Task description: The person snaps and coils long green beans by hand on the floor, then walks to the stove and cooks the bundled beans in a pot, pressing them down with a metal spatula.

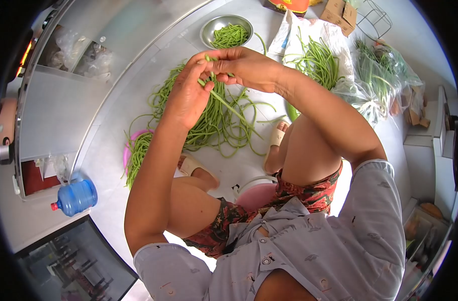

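Both of my hands are raised close together over the floor. My left hand (188, 95) pinches a green long bean (223, 101), whose tail hangs down to the right. The fingers of my right hand (241, 67) are closed on the bean near its upper end, touching the left fingertips. Below them a loose heap of long beans (209, 128) spreads over the tiles. Just beyond my hands stands a steel bowl (204, 36) with short bean pieces (230, 36) in it. To the left, more beans (138, 153) lie on a pink basin (126, 155).
At the upper right, a white sack (284, 40) carries more long beans (319, 62), beside plastic bags of greens (377, 83). A cardboard box (339, 15) and a wire rack (375, 20) stand behind. A blue water jug (78, 196) lies left, by the cabinet (58, 115).
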A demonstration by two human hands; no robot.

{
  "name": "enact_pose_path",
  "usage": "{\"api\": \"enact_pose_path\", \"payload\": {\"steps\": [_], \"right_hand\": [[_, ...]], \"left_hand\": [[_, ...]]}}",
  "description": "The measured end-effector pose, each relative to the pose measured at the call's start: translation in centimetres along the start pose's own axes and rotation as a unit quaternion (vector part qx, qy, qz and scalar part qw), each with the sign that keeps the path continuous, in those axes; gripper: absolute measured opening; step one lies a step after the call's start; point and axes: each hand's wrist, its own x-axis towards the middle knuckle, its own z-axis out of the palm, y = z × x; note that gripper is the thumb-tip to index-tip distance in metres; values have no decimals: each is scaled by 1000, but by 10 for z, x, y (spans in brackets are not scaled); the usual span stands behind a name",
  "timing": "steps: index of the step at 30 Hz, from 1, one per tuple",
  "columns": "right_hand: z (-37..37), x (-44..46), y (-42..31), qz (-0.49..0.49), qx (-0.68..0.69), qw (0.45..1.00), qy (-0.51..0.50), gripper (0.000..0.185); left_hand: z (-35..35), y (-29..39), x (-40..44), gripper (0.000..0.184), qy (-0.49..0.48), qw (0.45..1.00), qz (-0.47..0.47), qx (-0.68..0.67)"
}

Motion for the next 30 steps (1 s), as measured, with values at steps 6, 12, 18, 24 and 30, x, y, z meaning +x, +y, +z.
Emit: {"api": "enact_pose_path", "payload": {"steps": [6, 12, 18, 24, 30], "right_hand": [[4, -8, -3, 0, -131, 991, 39, 20], [6, -5, 2, -17, -124, 991, 54, 18], [-4, -3, -6, -55, -87, 984, 147, 17], [1, 0, 0, -69, -119, 982, 131, 21], [3, -2, -4, -64, -116, 979, 155, 23]], "left_hand": [[12, -1, 1, 62, 29, 996, 13, -83], [19, -3, 0, 56, 51, 998, 1, -47], [9, -6, -2, 28, 52, 995, -52, 74], [9, -14, -3, 16, 48, 993, -29, 103], [16, -8, -4, 14, 53, 994, -37, 84]]}}
